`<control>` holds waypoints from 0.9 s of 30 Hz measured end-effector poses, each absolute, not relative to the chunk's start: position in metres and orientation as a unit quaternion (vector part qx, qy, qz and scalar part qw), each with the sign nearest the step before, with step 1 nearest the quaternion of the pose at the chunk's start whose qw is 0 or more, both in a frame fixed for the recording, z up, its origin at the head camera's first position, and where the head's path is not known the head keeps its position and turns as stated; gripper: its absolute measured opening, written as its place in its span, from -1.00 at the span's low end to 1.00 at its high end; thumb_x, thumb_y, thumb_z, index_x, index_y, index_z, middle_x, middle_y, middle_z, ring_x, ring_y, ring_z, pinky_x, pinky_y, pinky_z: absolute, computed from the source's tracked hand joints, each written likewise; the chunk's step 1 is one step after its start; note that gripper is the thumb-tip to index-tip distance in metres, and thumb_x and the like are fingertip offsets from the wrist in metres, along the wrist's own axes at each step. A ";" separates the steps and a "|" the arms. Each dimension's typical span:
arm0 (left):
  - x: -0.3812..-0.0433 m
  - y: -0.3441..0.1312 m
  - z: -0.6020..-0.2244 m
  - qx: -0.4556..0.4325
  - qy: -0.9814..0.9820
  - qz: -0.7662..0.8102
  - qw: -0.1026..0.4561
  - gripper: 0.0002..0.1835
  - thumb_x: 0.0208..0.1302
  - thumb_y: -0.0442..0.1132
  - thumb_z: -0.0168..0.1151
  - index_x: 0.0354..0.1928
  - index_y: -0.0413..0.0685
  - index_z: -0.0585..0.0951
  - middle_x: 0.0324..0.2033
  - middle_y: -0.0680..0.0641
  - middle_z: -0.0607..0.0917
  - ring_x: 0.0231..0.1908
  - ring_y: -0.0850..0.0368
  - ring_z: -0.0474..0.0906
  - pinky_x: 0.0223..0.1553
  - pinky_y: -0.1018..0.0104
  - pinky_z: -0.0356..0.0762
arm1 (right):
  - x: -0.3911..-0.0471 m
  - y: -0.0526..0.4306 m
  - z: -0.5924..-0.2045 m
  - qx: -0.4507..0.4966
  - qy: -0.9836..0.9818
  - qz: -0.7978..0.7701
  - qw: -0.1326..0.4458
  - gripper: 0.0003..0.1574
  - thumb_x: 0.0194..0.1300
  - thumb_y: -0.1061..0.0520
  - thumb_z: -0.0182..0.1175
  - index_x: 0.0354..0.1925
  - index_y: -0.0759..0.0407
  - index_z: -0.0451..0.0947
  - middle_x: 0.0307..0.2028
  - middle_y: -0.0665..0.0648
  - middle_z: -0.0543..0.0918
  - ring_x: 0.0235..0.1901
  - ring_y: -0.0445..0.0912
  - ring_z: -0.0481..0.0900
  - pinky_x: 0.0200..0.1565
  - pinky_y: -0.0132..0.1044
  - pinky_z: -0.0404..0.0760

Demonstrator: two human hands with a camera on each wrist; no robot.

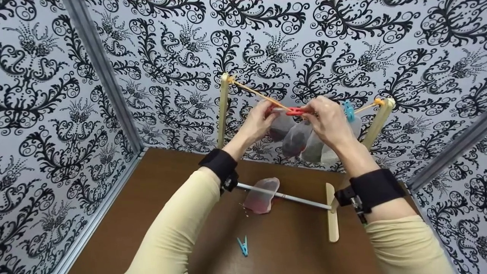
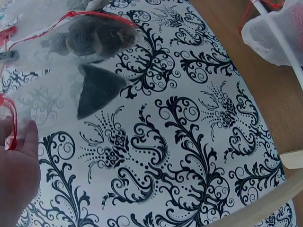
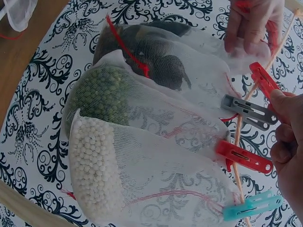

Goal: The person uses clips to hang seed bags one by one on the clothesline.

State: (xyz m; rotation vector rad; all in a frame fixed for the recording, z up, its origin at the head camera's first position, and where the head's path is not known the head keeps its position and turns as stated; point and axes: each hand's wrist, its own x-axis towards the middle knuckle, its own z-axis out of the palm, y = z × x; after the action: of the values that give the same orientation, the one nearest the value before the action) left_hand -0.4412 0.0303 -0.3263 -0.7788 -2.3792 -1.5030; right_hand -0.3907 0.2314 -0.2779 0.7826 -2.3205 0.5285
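Observation:
At the orange line (image 1: pixel 253 91), my left hand (image 1: pixel 260 118) pinches the top of a white mesh bag (image 2: pixel 52 101) with dark contents and a red drawstring. My right hand (image 1: pixel 329 120) pinches a red clothespin (image 3: pixel 265 80), its tips at the line close to my left fingers. Below it, a grey clothespin (image 3: pixel 248 112), a second red clothespin (image 3: pixel 244 157) and a teal clothespin (image 3: pixel 253 206) grip the line. Hanging from there are mesh bags with dark pieces (image 3: pixel 151 56), green grains (image 3: pixel 102 97) and white beads (image 3: pixel 94 168).
Wooden posts (image 1: pixel 223 110) hold up the line, joined low by a pale rod (image 1: pixel 300 199). Under the rod, a mesh bag with pink contents (image 1: pixel 260 203) lies on the brown table (image 1: pixel 289 236). Nearer lies a loose teal clothespin (image 1: pixel 243 247). Patterned walls (image 1: pixel 171 49) enclose the space.

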 end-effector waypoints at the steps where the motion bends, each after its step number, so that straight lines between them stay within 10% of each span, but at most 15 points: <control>1: -0.442 0.030 -0.326 -0.269 -0.810 -0.510 0.109 -0.76 0.41 -0.37 0.12 0.07 -0.17 0.56 0.06 -0.18 0.57 0.04 0.02 0.58 0.09 0.37 0.59 | -0.391 0.232 -0.278 0.301 -0.878 0.200 0.312 -0.90 0.18 0.37 0.32 -0.28 0.38 0.64 -0.38 0.31 0.66 -0.39 0.08 0.57 -0.33 -0.24 0.54; 15: -0.441 0.035 -0.326 -0.281 -0.737 -0.613 0.057 -0.67 0.38 -0.51 0.07 0.14 -0.27 0.38 0.07 -0.26 0.59 0.09 -0.03 0.64 0.13 0.42 0.59 | -0.390 0.230 -0.279 0.323 -0.882 0.168 0.301 -0.80 0.16 0.31 0.37 -0.22 0.37 0.63 -0.31 0.33 0.68 -0.28 0.18 0.58 -0.15 0.00 0.57; 27: -0.431 0.014 -0.339 -0.250 -0.800 -0.542 0.061 -0.28 0.30 -0.34 0.29 0.45 -0.07 0.22 0.25 -0.18 0.55 0.19 -0.01 0.60 0.19 0.31 0.58 | -0.382 0.227 -0.300 0.295 -0.858 0.082 0.412 -0.48 0.17 0.25 0.35 0.12 0.28 0.57 0.10 0.30 0.64 -0.02 0.23 0.47 -0.02 0.09 0.46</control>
State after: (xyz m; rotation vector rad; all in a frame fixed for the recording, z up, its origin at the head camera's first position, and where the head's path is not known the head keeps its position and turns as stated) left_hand -0.4309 0.0140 -0.3390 -0.7572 -2.4195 -1.6412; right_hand -0.3818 0.2272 -0.2998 0.7421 -2.1598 0.2067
